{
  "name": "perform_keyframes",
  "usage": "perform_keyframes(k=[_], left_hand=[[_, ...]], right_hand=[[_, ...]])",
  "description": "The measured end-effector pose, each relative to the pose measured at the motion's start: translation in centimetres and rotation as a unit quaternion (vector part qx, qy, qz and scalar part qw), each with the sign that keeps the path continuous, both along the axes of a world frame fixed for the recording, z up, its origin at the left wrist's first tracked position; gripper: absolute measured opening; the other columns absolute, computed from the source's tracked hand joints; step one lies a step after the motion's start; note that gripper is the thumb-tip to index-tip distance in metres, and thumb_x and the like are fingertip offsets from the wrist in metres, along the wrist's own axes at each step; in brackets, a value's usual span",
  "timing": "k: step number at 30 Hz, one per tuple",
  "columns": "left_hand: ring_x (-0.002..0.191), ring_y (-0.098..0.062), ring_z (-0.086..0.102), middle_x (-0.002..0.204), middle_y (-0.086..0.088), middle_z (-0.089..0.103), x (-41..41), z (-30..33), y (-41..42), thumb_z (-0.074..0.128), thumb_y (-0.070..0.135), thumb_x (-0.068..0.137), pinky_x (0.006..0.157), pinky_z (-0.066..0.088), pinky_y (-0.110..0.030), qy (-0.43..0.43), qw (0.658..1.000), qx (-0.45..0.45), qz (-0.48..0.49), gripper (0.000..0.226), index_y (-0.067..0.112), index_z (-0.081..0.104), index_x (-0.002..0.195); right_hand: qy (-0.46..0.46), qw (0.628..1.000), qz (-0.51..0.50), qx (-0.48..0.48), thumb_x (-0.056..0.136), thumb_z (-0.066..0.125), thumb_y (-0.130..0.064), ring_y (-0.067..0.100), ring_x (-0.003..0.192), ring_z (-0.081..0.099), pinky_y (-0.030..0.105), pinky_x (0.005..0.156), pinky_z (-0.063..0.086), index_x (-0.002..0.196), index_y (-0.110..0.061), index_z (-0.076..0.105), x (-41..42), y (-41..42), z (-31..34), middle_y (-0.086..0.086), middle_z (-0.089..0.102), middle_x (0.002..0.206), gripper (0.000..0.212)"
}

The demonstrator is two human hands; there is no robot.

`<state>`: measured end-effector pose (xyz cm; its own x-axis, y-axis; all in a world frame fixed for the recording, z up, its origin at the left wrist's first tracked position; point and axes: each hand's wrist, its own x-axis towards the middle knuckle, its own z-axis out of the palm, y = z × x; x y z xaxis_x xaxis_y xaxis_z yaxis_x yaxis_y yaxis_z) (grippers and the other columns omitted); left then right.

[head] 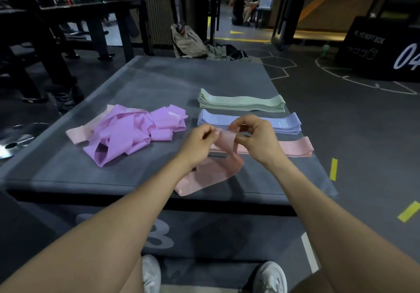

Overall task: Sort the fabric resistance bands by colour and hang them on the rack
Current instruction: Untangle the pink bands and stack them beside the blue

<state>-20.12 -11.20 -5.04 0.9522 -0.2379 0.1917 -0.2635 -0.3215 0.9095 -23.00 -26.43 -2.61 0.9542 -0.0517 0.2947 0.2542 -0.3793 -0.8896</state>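
Observation:
A pink band (205, 177) hangs twisted between my left hand (197, 144) and my right hand (255, 137), both pinching its top edge above the grey box top (141, 81). Its lower loop rests on the box near the front edge. Behind my hands lie three flat stacks: green bands (242, 103) farthest, lilac-blue bands (288, 123) in the middle, pink bands (295, 147) nearest. A loose heap of purple bands (131, 131) lies to the left, with one pale pink band (78, 133) poking out under it. No rack for hanging is identifiable.
A black plyo box (381, 49) stands on the floor at the far right. A bag and clothes (188, 41) lie behind the box. Dark metal frames (68, 20) fill the left. A person sits far back. My white shoes (270, 276) are below.

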Motion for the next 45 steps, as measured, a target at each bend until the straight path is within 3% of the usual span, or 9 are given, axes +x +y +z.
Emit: perform_keyframes(k=[3,6,10,15,22,29,34,39,45], left_hand=[[0.074,-0.010,0.048,0.081,0.000,0.058,0.1,0.0,-0.1,0.050,0.012,0.095,0.062,0.040,-0.013,-0.018,1.000,-0.019,0.011,0.012,0.014,0.057,0.087],[0.073,-0.011,0.049,0.081,0.000,0.059,0.2,-0.2,-0.2,0.050,0.011,0.095,0.067,0.042,-0.017,-0.039,0.999,0.005,0.003,0.011,0.014,0.058,0.088],[0.077,-0.017,0.052,0.081,-0.003,0.060,-0.1,-0.2,-0.7,0.051,0.008,0.094,0.074,0.046,-0.032,-0.041,0.999,-0.003,-0.003,0.011,0.014,0.058,0.087],[0.074,-0.010,0.052,0.093,-0.007,0.060,0.0,-0.8,-0.5,0.062,-0.002,0.082,0.067,0.039,-0.005,-0.092,0.994,0.044,0.036,0.021,0.016,0.055,0.088],[0.081,0.001,0.054,0.094,0.004,0.056,-1.0,-0.5,-0.7,0.069,0.009,0.081,0.071,0.034,0.002,-0.138,0.989,0.053,-0.010,0.016,0.011,0.060,0.095],[0.084,-0.020,0.064,0.091,-0.002,0.068,-0.7,-0.4,-0.2,0.069,0.012,0.083,0.083,0.051,-0.037,-0.079,0.997,0.013,-0.010,0.017,0.013,0.063,0.100],[0.080,-0.026,0.060,0.090,-0.012,0.067,-0.1,-0.4,0.1,0.060,0.004,0.087,0.079,0.050,-0.040,-0.060,0.998,0.001,0.020,0.017,0.014,0.065,0.100],[0.091,-0.027,0.063,0.097,-0.010,0.068,0.0,-0.1,0.5,0.062,0.003,0.085,0.085,0.050,-0.042,-0.026,0.998,-0.042,0.024,0.020,0.019,0.062,0.097],[0.076,-0.021,0.061,0.085,-0.006,0.068,-0.5,1.0,1.5,0.061,0.012,0.089,0.070,0.054,-0.034,0.020,0.991,-0.127,0.045,0.006,0.011,0.065,0.094]], right_hand=[[0.046,0.998,0.033,0.024,0.078,0.051,0.018,0.002,0.080,0.059,0.013,0.079,0.048,0.096,-0.009,0.064,-0.4,-0.7,-0.3,0.001,0.063,0.092,0.035],[0.105,0.986,0.032,0.122,0.085,0.049,0.009,0.015,0.084,0.058,0.030,0.086,0.049,0.091,-0.011,0.066,-0.3,-0.9,-0.3,0.004,0.065,0.089,0.026],[0.109,0.990,0.012,0.084,0.088,0.063,-0.014,0.016,0.066,0.051,0.025,0.062,0.043,0.080,-0.009,0.065,-0.4,-0.1,-0.4,0.005,0.060,0.073,0.009],[0.090,0.995,-0.026,0.045,0.085,0.067,-0.008,0.012,0.060,0.050,0.019,0.057,0.042,0.081,-0.006,0.064,-0.3,0.2,-0.5,0.002,0.059,0.067,0.006],[0.131,0.975,-0.015,0.177,0.088,0.064,-0.009,0.011,0.047,0.055,0.023,0.053,0.050,0.082,-0.004,0.057,-0.3,0.8,-0.1,0.008,0.060,0.065,0.011],[0.140,0.963,0.027,0.229,0.092,0.051,0.002,0.015,0.063,0.058,0.020,0.063,0.054,0.078,-0.005,0.058,-0.2,0.7,0.1,0.011,0.059,0.073,0.018],[0.103,0.988,-0.014,0.114,0.091,0.058,-0.009,0.010,0.071,0.054,0.018,0.065,0.045,0.081,-0.017,0.059,0.3,0.7,-0.5,-0.001,0.058,0.075,0.013],[0.086,0.990,0.001,0.111,0.092,0.057,-0.007,0.010,0.059,0.047,0.017,0.060,0.042,0.073,-0.014,0.058,0.4,1.2,-0.2,0.002,0.055,0.067,0.019],[0.077,0.983,-0.005,0.165,0.088,0.059,-0.001,0.011,0.059,0.048,0.017,0.059,0.044,0.071,-0.012,0.058,0.5,1.8,0.5,0.004,0.053,0.067,0.021]])
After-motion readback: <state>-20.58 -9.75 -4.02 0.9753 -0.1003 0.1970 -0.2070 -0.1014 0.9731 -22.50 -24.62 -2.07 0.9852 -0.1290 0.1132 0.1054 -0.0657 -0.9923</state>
